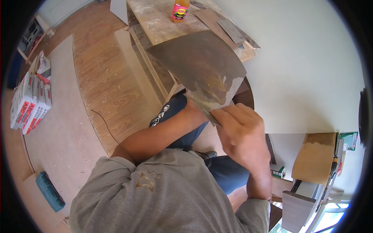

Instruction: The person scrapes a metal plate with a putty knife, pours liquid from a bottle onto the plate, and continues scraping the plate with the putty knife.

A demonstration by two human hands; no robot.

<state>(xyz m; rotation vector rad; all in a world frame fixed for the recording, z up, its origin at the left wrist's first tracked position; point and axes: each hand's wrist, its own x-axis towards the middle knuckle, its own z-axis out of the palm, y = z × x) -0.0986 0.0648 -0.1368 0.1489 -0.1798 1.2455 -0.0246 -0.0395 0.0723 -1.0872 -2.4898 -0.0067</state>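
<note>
A dark grey-brown sheet (186, 58) is tilted up in front of me, with a wet-looking, pale glue-like smear (215, 91) near its lower edge. My left hand (193, 108) reaches in under that edge and holds the sheet from below; its fingers are mostly hidden. At the lower right corner, my right hand (243, 134) is closed, knuckles up, on a thin flat grey scraper (213, 119) pressed against the smeared area. Most of the scraper is covered by the fingers.
Beyond the sheet stands a worn wooden workbench (155, 17) bearing a drink bottle (180, 11) and board offcuts (217, 25). Stacked bags (33, 101) and a teal case (50, 192) lie on the left floor. A wall (311, 77) and drawer unit (299, 206) stand right.
</note>
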